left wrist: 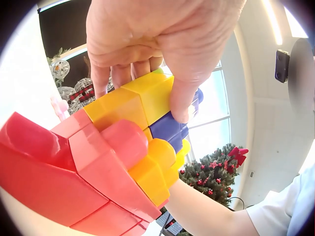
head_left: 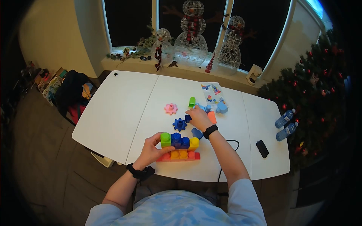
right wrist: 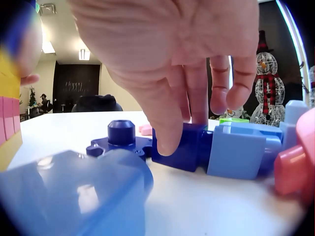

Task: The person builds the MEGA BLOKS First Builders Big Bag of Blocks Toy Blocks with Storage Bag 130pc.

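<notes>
While your left hand (head_left: 151, 153) gripped the multicoloured block stack (head_left: 176, 141) near the table's (head_left: 113, 113) front edge in the head view, your right hand (head_left: 200, 118) was over a dark blue block (head_left: 187, 118) farther in. You were probably steadying the stack so the other hand could work on a loose piece. A dark blue gear (head_left: 180, 124) sat just left of it; a printed sheet (head_left: 206, 87) lay beyond, likely for reference. A black cable (head_left: 238, 145) looped near your right forearm (head_left: 225, 152), a possible snag.

In the left wrist view, your thumb and fingers clamped the stack from opposite sides, seemingly to brace its layers.

In the right wrist view, you pinched the dark blue block between thumb and fingertips. A light blue block (right wrist: 236, 153) stood just beside it and a mid-blue block (right wrist: 88, 191) lay nearer the camera, so both could crowd a sideways pull.
</notes>
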The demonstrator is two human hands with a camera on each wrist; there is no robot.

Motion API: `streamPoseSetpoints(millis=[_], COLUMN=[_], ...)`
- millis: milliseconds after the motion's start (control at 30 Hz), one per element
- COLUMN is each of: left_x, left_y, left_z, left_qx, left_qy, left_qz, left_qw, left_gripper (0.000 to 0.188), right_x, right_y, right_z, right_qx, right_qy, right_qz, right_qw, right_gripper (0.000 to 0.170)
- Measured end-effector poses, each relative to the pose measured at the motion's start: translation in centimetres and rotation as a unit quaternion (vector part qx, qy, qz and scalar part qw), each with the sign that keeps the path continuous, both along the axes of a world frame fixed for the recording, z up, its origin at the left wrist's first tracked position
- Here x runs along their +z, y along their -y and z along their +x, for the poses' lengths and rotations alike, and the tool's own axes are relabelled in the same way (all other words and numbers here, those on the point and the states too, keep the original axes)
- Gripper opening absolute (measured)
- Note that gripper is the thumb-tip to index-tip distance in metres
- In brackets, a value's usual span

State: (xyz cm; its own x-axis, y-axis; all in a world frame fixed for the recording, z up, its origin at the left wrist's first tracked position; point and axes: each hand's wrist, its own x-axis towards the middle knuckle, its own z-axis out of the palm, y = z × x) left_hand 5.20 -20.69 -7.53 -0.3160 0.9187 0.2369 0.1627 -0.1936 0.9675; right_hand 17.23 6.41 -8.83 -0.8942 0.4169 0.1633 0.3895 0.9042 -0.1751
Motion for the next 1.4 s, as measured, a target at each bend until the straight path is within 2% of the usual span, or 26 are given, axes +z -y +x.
streamPoseSetpoints(millis=[67,133,167,267,300,367,433,533,633,667,800,900,1033,1400], left_x=[-0.2,-0.2,-0.2,-0.2,-0.3,-0.3,-0.3,-0.3,-0.3,-0.3,-0.1,0.0,-0.1,0.1], left_y=[0.0,0.0,0.0,0.0,-0.1,-0.1,-0.1,-0.1,-0.1,-0.2,-0.1,-0.1,-0.1,0.1], left_z=[0.0,0.0,0.0,0.1,0.1,0.1,0.1,0.1,0.1,0.2,0.2,0.2,0.2,0.0], left_qx=[-0.003,-0.001,-0.001,0.003,0.005,0.003,0.004,0.007,0.008,0.006,0.003,0.003,0.002,0.0], left_qy=[0.01,0.011,0.011,-0.008,-0.005,-0.005,-0.005,-0.011,-0.013,-0.01,-0.003,-0.007,0.002,0.013], left_qz=[-0.005,-0.003,0.0,0.003,0.003,0.006,0.007,0.007,0.005,0.005,0.006,0.006,0.01,-0.008], left_qw=[1.0,1.0,1.0,1.0,1.0,1.0,1.0,1.0,1.0,1.0,1.0,1.0,1.0,1.0], left_gripper=[0.042,0.042,0.042,0.042,0.042,0.042,0.042,0.042,0.041,0.041,0.041,0.04,0.04,0.042], right_x=[-0.4,-0.6,-0.6,0.7,1.6,3.5,3.7,7.3,11.5,13.1,13.8,13.2,12.4,12.1], right_y=[-0.2,-0.3,-0.5,0.0,0.5,1.8,1.6,3.6,6.6,8.0,10.9,11.8,12.2,11.3], right_z=[-0.2,0.2,0.4,1.1,1.5,2.0,2.8,4.6,6.6,7.1,7.4,7.2,7.0,7.9], right_qx=[-0.003,0.007,0.008,-0.011,-0.011,-0.061,-0.048,-0.009,0.04,0.048,0.08,0.085,0.103,0.104], right_qy=[0.037,-0.027,-0.025,-0.195,-0.192,-0.267,-0.277,-0.289,-0.231,-0.184,-0.128,-0.142,-0.141,-0.118], right_qz=[0.003,-0.053,-0.054,-0.229,-0.229,-0.33,-0.318,-0.392,-0.383,-0.338,-0.281,-0.223,-0.204,-0.295], right_qw=[0.999,0.998,0.998,0.954,0.954,0.903,0.905,0.873,0.894,0.922,0.948,0.96,0.963,0.943], right_gripper=[0.042,0.039,0.039,0.04,0.04,0.04,0.041,0.043,0.043,0.046,0.052,0.053,0.051,0.051])
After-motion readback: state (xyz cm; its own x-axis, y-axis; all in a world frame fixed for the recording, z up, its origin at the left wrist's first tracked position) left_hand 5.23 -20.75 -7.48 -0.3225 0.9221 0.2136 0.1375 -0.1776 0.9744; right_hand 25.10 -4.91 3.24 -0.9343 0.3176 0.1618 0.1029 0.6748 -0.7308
